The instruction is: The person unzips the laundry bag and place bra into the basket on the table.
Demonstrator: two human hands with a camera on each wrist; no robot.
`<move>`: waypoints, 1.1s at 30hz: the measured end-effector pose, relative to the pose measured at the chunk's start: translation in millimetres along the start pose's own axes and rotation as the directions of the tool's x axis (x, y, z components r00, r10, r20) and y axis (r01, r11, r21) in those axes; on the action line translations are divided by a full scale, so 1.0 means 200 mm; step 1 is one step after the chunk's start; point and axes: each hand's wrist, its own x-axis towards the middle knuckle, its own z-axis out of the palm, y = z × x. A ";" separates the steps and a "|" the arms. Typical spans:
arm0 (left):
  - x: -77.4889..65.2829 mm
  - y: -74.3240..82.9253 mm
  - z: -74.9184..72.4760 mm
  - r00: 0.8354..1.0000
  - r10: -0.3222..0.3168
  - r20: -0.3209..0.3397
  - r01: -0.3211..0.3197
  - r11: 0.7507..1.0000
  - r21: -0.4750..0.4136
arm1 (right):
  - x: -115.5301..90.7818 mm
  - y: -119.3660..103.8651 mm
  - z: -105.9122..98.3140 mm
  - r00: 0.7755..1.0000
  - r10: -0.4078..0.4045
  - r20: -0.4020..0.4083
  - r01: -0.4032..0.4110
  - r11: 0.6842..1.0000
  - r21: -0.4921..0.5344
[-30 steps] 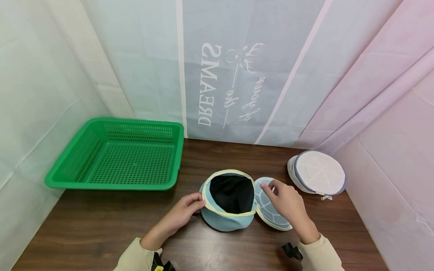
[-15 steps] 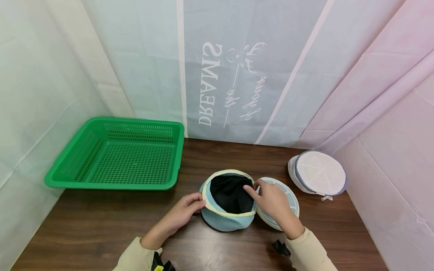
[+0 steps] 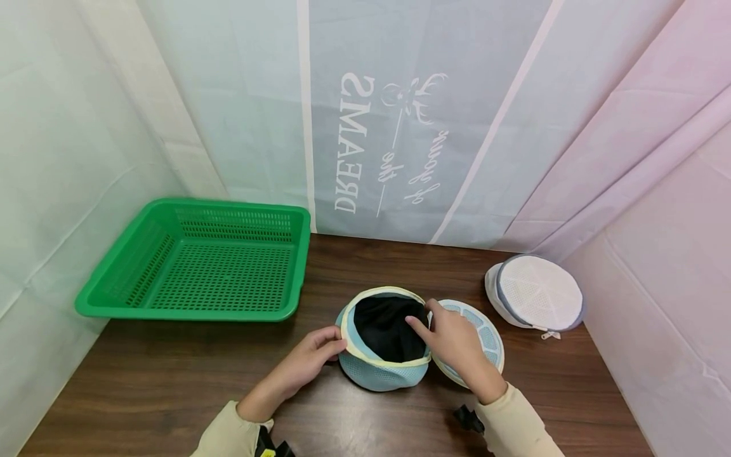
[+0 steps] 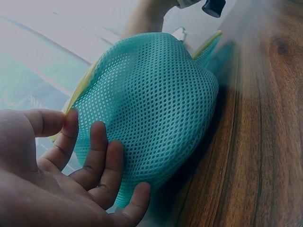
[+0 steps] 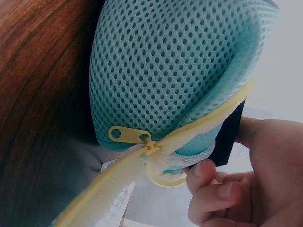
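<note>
A light-blue mesh laundry bag (image 3: 384,376) with a yellow zip edge stands unzipped on the table, black cloth (image 3: 388,327) inside it. Its round lid (image 3: 488,339) lies folded out to the right. My left hand (image 3: 308,357) pinches the bag's left rim between thumb and index finger; its other fingers are against the mesh side (image 4: 151,104). At the right rim is my right hand (image 3: 454,336), thumb over the black cloth and fingers bent beside the edge. I cannot tell whether it pinches rim or cloth. A yellow zip pull (image 5: 129,135) hangs near the lid's hinge.
A green plastic basket (image 3: 294,279) stands at the back left, nothing in it. At the back right, near the curtain wall, sits a closed white mesh bag (image 3: 539,289) with grey trim. A printed curtain (image 3: 394,127) hangs behind the brown wooden table (image 3: 188,368).
My right hand has moved left from the folded-out lid to the bag's right rim, shifting only slightly in the last half second. The left hand keeps its place on the rim.
</note>
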 end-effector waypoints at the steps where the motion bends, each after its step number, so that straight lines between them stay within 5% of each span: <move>1: 0.00 0.00 0.00 1.000 0.000 0.002 0.000 1.000 0.000 | 0.00 0.00 0.00 1.000 -0.015 -0.005 0.015 1.000 -0.007; 7: 0.00 -0.01 0.00 1.000 0.001 0.005 -0.001 1.000 0.002 | -0.01 -0.01 0.01 0.997 -0.077 -0.010 0.077 0.997 -0.002; 15: 0.00 -0.02 0.00 1.000 -0.008 0.009 0.008 1.000 0.003 | -0.01 -0.04 0.00 0.993 -0.092 0.075 0.080 0.986 0.149; 27: -0.01 -0.03 0.01 1.000 -0.014 0.017 0.014 1.000 -0.007 | -0.01 -0.07 0.03 0.994 -0.087 0.072 0.075 0.986 0.150; 33: -0.01 -0.03 0.01 1.000 -0.012 0.022 0.012 1.000 -0.015 | -0.01 -0.07 0.04 0.978 -0.186 0.092 0.168 0.970 0.177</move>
